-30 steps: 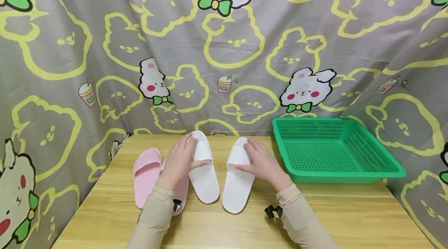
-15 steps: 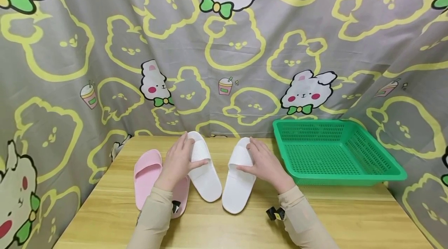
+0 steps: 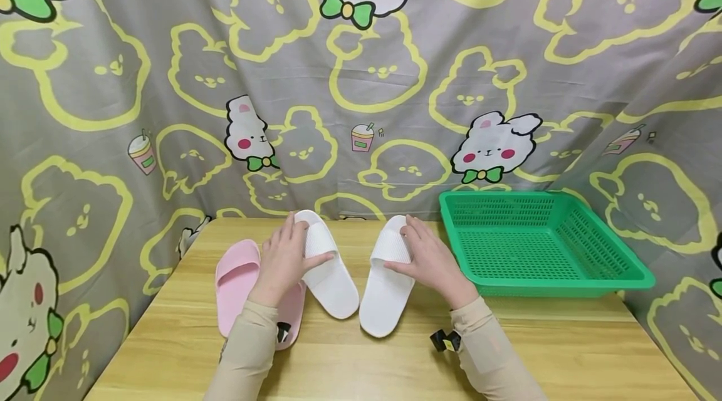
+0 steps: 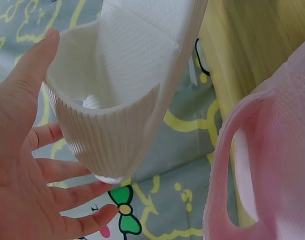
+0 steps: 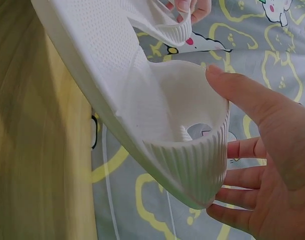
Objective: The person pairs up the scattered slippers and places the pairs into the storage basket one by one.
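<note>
Two white slippers lie side by side on the table, toes spread away from each other and heels close together. My left hand holds the left white slipper by its ribbed strap, thumb at the strap's back edge and fingers toward the toe. On the other side, my right hand holds the right white slipper the same way. In the left wrist view the outer fingers are spread, close to the strap. A pair of pink slippers lies to the left, one partly hidden behind my left hand and sleeve.
A green perforated basket stands at the right of the wooden table. Behind the table hangs a grey curtain with cartoon animals. A black wrist device sticks out from my right sleeve.
Both white slippers have shifted slightly away from me with my hands. The left one's toe has swung left and the right one's toe a little right. The pink slippers and basket stay put.
</note>
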### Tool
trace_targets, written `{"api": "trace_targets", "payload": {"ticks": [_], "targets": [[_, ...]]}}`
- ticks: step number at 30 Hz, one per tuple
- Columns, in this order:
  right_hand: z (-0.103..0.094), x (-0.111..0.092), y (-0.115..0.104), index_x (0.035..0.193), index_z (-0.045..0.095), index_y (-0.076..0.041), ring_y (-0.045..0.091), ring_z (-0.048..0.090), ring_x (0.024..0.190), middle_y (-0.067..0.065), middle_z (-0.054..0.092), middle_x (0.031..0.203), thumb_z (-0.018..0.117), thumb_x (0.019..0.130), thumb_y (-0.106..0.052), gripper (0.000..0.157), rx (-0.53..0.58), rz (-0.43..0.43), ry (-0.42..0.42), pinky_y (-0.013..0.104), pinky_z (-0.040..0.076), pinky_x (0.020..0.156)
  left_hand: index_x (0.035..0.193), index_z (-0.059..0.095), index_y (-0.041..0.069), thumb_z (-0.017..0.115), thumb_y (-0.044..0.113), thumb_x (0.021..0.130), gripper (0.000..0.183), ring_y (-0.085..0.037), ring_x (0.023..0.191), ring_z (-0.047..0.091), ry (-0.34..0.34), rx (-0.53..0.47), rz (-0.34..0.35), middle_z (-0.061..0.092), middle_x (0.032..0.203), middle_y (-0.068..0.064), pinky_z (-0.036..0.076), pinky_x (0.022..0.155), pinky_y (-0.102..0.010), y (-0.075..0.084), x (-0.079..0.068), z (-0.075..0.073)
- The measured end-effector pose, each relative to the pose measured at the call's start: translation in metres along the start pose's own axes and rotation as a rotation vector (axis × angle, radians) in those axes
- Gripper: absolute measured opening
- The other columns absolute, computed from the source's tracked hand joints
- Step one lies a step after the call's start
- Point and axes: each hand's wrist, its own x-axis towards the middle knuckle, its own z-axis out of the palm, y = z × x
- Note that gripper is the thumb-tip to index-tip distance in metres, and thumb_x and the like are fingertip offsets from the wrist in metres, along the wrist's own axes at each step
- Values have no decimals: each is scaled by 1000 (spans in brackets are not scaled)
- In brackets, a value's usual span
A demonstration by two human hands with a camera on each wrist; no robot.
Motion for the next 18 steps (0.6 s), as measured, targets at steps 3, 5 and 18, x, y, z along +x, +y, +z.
{"api": "trace_targets", "payload": {"ticks": [3, 5, 18], "targets": [[-1, 0, 1, 114, 57, 0, 42, 49, 131, 26, 53, 137, 79, 72, -55, 73, -8, -23, 39, 49, 42, 109, 127, 51, 10, 69, 72, 71, 86, -51, 124, 49, -3, 7, -22, 33, 153, -28, 43, 90, -67, 1, -1, -1], [-1, 0, 1, 114, 57, 0, 43, 49, 130, 26, 53, 137, 80, 72, -56, 74, -13, -29, 53, 49, 42, 109, 128, 51, 10, 69, 72, 71, 86, -51, 125, 47, -3, 1, -37, 32, 153, -28, 42, 91, -67, 1, -1, -2], [-7, -1, 4, 118, 56, 2, 44, 41, 137, 30, 43, 146, 79, 74, -54, 75, -8, 66, 54, 52, 33, 115, 127, 48, 8, 75, 65, 71, 84, -52, 132, 38, 95, -101, -186, 27, 155, -28, 32, 99, -69, 2, -1, -6]]}}
